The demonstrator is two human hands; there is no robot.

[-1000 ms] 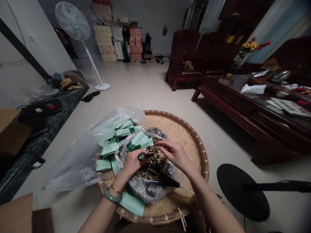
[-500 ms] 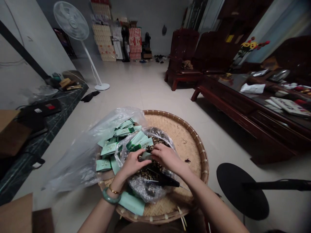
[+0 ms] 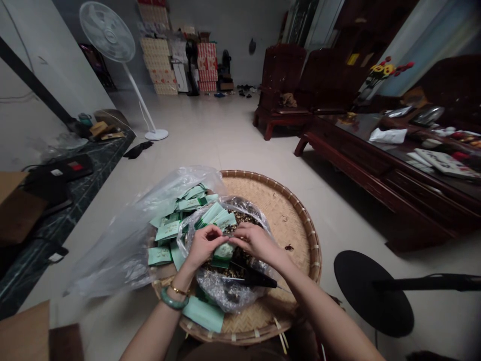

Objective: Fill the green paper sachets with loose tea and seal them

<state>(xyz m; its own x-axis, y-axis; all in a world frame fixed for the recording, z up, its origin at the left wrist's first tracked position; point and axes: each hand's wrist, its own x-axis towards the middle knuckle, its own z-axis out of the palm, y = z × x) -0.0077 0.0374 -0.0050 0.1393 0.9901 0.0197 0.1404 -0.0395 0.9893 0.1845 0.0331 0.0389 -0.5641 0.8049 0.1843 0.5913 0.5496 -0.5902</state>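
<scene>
My left hand [image 3: 205, 245] and my right hand [image 3: 257, 242] meet over a clear plastic bag [image 3: 229, 296] of loose dark-and-tan dried bits [image 3: 246, 218]. Both pinch the top edge of a small green packet [image 3: 224, 251], which hangs below my fingertips. Just behind my hands, a row of green packets [image 3: 215, 214] lies on the bag's contents. More packets [image 3: 168, 230] are heaped to the left on a large plastic bag [image 3: 128, 250]. A black-handled tool [image 3: 259, 278] rests across the near side of the opened bag. Everything sits on a round woven bamboo tray [image 3: 289, 213].
A green sheet or packet [image 3: 205, 313] lies at the tray's near edge. To the right stands a round black base [image 3: 374, 293] with a pole. A dark wooden table [image 3: 349, 165] is beyond it. A white fan [image 3: 156, 134] and cardboard box [image 3: 24, 328] are leftward.
My hands have drawn closer together, fingertips now meeting at the packet's top edge. The packet now hangs upright with its face showing. The view has shifted slightly.
</scene>
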